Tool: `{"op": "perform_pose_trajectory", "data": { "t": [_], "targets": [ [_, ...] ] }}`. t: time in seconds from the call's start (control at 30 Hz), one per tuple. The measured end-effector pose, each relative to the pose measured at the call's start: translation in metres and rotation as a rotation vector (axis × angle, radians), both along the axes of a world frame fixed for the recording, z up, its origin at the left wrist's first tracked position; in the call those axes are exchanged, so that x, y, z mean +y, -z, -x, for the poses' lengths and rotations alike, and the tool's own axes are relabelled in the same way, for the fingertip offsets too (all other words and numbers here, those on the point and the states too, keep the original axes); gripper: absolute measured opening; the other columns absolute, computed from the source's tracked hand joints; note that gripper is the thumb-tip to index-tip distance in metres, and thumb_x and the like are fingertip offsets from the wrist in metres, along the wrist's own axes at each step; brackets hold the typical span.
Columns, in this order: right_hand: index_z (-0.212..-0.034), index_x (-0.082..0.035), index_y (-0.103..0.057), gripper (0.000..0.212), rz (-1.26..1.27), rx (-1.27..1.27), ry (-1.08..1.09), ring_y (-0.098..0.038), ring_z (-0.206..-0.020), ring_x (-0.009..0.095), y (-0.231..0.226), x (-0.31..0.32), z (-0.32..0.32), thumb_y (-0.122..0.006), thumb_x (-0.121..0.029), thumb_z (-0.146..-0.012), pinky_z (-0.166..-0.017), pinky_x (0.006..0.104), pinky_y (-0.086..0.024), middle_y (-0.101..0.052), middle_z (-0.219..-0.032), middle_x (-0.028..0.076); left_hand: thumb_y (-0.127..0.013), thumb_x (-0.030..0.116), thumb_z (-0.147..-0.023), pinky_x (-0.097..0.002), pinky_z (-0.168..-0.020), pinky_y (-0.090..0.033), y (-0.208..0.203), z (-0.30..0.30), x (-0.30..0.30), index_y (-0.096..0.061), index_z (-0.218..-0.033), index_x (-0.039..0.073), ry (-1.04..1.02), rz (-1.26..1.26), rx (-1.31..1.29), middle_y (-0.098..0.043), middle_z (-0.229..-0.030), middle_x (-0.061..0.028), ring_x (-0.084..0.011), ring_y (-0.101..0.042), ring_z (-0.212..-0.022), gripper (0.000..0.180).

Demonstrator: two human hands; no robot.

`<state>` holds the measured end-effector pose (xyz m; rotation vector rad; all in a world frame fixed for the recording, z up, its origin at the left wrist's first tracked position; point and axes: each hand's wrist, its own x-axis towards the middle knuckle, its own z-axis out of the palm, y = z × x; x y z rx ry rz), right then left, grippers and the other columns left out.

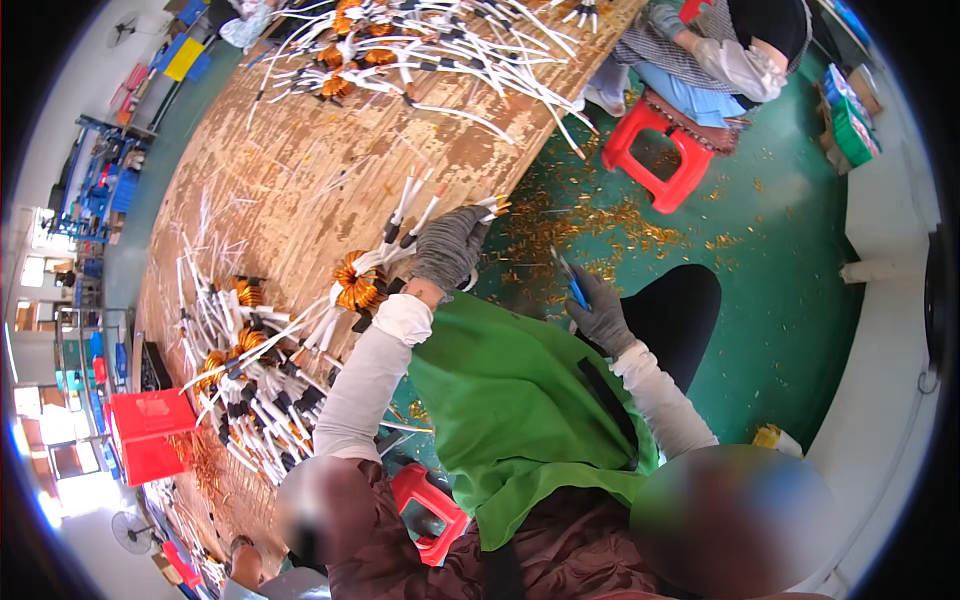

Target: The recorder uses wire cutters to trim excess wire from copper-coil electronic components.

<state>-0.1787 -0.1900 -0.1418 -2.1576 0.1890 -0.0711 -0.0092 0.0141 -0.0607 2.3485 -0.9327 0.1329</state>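
My left hand, in a grey glove, is closed around the white-sleeved leads of a copper toroid coil. The coil rests at the edge of the wooden table, and lead tips stick out past the glove. More of its leads fan out over the table. My right hand, also gloved, grips blue-handled cutters above the floor, a short way right of the left hand. A green apron covers my lap.
Piles of similar coils lie at the table's left and far end. A red box stands at the left. Another person sits by a red stool. Copper clippings litter the green floor. A second red stool is beneath me.
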Motion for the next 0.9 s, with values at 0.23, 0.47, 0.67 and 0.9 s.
{"op": "perform_pose_trajectory", "data": {
  "t": [0.23,0.47,0.67,0.9],
  "targets": [
    [-0.122,-0.005,-0.046,0.058,0.189,-0.076,0.023,-0.05,-0.097,0.039,-0.047,0.019,-0.048,-0.059,-0.018,-0.067,-0.082,0.0453,-0.042,-0.052,-0.101,0.022,-0.058,0.012,-0.078,-0.0434,-0.067,-0.046,-0.002,0.002,-0.01,-0.063,-0.094,0.006,0.089,-0.072,-0.143,-0.062,-0.08,-0.0176,-0.0345,-0.06,-0.075,0.018],
    [-0.123,-0.006,-0.044,0.061,0.207,-0.169,0.026,-0.051,-0.094,0.038,-0.048,0.037,-0.057,-0.06,-0.014,-0.065,-0.082,0.044,-0.042,-0.052,-0.101,0.021,-0.055,0.01,-0.08,-0.0391,-0.071,-0.047,0.001,-0.004,-0.004,-0.062,-0.098,0.004,0.056,0.196,0.318,-0.063,-0.087,-0.0163,-0.0329,-0.06,-0.08,0.02],
    [-0.123,-0.007,-0.045,0.06,0.241,-0.171,0.061,-0.051,-0.094,0.036,-0.057,0.04,-0.055,-0.059,-0.01,-0.065,-0.081,0.0431,-0.042,-0.053,-0.1,0.019,-0.057,0.012,-0.081,-0.0376,-0.073,-0.047,-0.003,-0.007,-0.004,-0.062,-0.102,0.004,0.038,0.203,0.483,-0.064,-0.085,-0.0176,-0.0321,-0.061,-0.08,0.023],
    [-0.123,-0.013,-0.046,0.059,0.331,-0.192,0.097,-0.051,-0.093,0.036,-0.058,0.045,-0.068,-0.057,-0.008,-0.066,-0.081,0.0434,-0.042,-0.053,-0.1,0.017,-0.059,0.017,-0.082,-0.0374,-0.071,-0.048,0.004,-0.005,-0.008,-0.063,-0.099,0.005,0.039,0.211,0.346,-0.064,-0.085,-0.018,-0.0326,-0.062,-0.078,0.022]
  ]
}}
